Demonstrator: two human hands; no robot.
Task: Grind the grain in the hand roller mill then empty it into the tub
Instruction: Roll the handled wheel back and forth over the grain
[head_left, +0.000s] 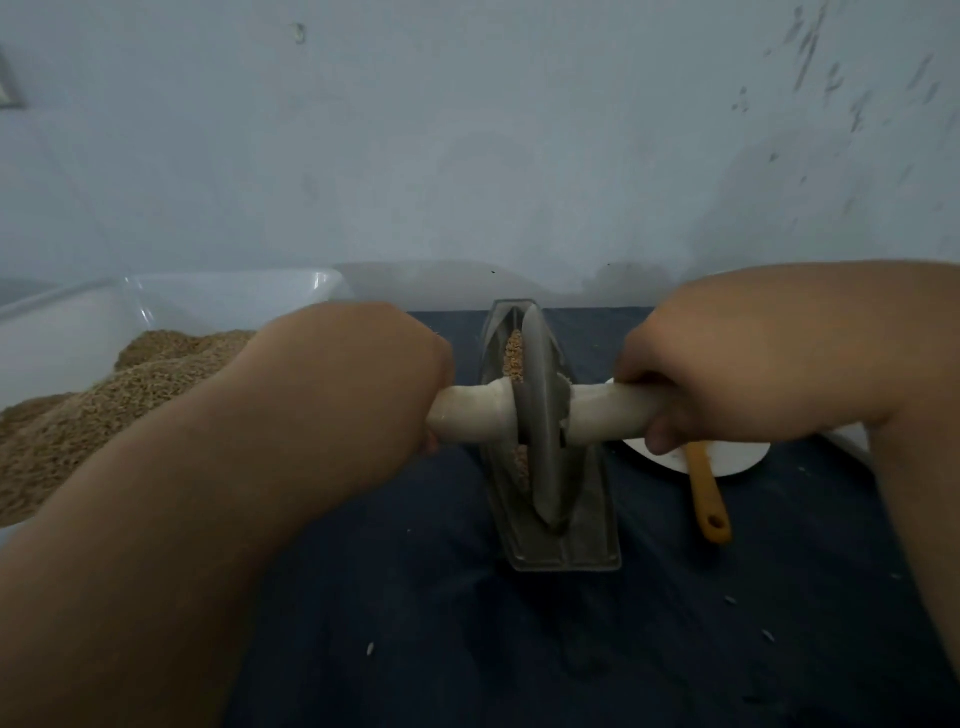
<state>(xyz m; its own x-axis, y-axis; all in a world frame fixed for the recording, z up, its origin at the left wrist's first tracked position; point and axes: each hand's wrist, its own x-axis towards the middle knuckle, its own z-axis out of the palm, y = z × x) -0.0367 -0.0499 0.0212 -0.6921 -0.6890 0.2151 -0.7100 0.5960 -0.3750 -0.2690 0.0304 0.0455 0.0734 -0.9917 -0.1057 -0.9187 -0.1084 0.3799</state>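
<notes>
Mid-grind: left hand (363, 371) and right hand (727, 374) each grip a roller (540, 415) handle, grain (515, 353) in the mill (582, 545) dead centre looks whole, emptying into the tub (228, 280) at nine o'clock not yet done.

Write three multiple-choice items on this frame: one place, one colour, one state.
1. The tub sits where, relative to the mill trough?
A) to its right
B) to its left
C) in front of it

2. The tool lying on the plate has a handle of which colour?
A) red
B) green
C) yellow

3. The left hand and right hand are:
A) each gripping one of the white handles
B) both flat on the cloth
C) both inside the tub

Key:
1 B, the tub fills the left edge while the trough is at centre.
2 C, the handle sticking off the plate is yellow.
3 A, fingers curl round a handle on each side of the wheel.
</notes>
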